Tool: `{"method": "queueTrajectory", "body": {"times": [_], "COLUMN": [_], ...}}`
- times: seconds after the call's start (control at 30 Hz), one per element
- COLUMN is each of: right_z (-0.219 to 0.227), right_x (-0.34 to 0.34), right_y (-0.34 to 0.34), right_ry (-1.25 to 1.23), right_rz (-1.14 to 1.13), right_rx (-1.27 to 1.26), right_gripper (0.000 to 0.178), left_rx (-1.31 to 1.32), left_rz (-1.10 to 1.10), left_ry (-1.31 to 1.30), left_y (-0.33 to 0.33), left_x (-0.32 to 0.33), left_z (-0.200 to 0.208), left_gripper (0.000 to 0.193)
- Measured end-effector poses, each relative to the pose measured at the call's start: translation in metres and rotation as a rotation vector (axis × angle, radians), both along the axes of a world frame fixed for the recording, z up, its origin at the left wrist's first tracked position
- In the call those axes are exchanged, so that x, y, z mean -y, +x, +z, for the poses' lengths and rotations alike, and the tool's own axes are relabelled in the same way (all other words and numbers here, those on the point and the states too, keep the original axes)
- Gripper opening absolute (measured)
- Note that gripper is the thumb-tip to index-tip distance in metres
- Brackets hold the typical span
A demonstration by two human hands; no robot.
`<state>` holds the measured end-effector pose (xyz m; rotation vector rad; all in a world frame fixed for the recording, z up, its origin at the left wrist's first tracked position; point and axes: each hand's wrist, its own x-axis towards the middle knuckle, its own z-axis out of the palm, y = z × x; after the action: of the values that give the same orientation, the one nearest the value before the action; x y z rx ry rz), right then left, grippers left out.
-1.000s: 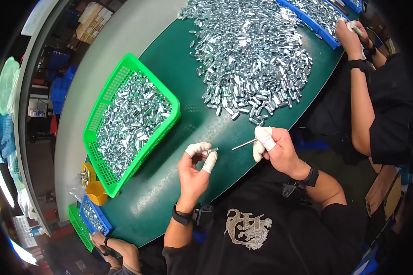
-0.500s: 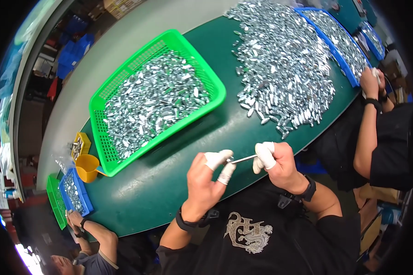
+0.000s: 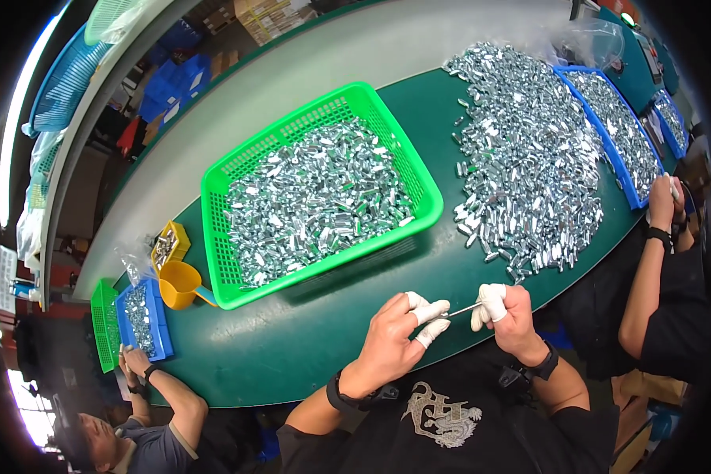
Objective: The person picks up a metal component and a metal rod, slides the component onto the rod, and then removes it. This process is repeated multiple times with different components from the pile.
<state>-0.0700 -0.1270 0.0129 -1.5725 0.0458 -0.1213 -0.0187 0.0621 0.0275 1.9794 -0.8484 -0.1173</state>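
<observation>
Above the near edge of the green table, my right hand (image 3: 515,317) pinches a thin metal rod (image 3: 461,310) with finger and thumb. The rod points left, its tip reaching the fingertips of my left hand (image 3: 395,332). Those fingers are closed on a small metal piece, mostly hidden between them. White finger covers wrap the fingertips of both hands. A pile of small shiny metal pieces (image 3: 529,166) lies on the table beyond my right hand. Beyond my left hand stands a green basket (image 3: 433,207) full of similar pieces.
An orange scoop (image 3: 178,286) and a yellow bin (image 3: 183,238) stand left of the basket. A co-worker's hands (image 3: 134,362) are at a blue tray (image 3: 163,336) on the left. Another person's hands (image 3: 665,201) are near a long blue tray (image 3: 608,146) on the right.
The view has shifted, so the table and baskets appear lower and further right. My left fingers have closed in around the rod's tip, covering the small metal piece more.
</observation>
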Motion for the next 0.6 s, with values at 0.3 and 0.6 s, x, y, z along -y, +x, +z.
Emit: {"method": "queueTrajectory", "body": {"times": [0.3,0.6], "right_z": [0.004,-0.003], "right_x": [-0.006,-0.030], "right_y": [0.011,0.023], "right_ry": [-0.005,0.098], "right_rz": [0.140,0.176], "right_rx": [-0.031,-0.112], "right_gripper": [0.037,0.039], "left_rx": [-0.522,-0.313], "left_rz": [-0.018,0.207], "left_ry": [-0.221,-0.337], "left_y": [-0.002,-0.008], "left_x": [-0.002,-0.006], "left_z": [-0.002,-0.016], "left_gripper": [0.021,0.022]}}
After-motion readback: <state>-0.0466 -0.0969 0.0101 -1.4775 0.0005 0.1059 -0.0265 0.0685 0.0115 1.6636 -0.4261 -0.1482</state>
